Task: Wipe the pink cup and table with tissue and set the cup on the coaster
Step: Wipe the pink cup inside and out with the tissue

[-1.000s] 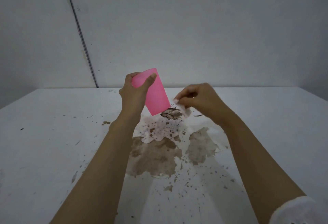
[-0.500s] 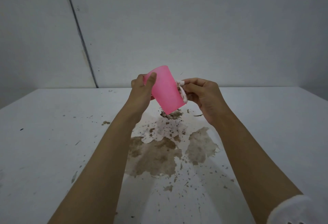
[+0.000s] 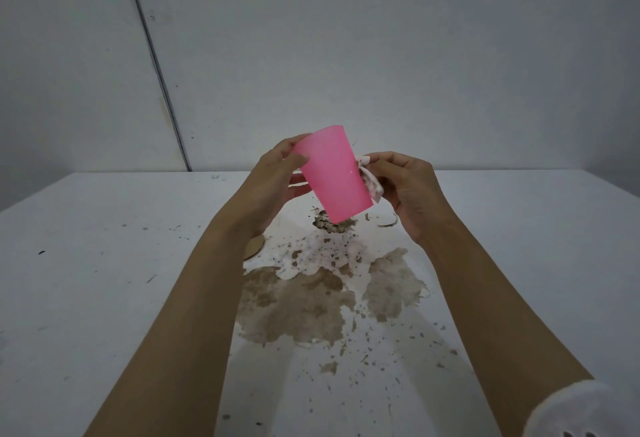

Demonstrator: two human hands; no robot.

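Pink plastic that looks light, stiff and probably slick where wet, the pink cup (image 3: 334, 175) is held tilted above the stained table (image 3: 104, 263), the left hand (image 3: 273, 187) curled round its upper wall near the rim, a sound hold, while the right hand (image 3: 408, 190) pinches a crumpled tissue (image 3: 370, 182) against its side.

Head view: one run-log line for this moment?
left hand holds pink cup, tilted | right hand presses tissue to cup side | table: brown spill unwiped
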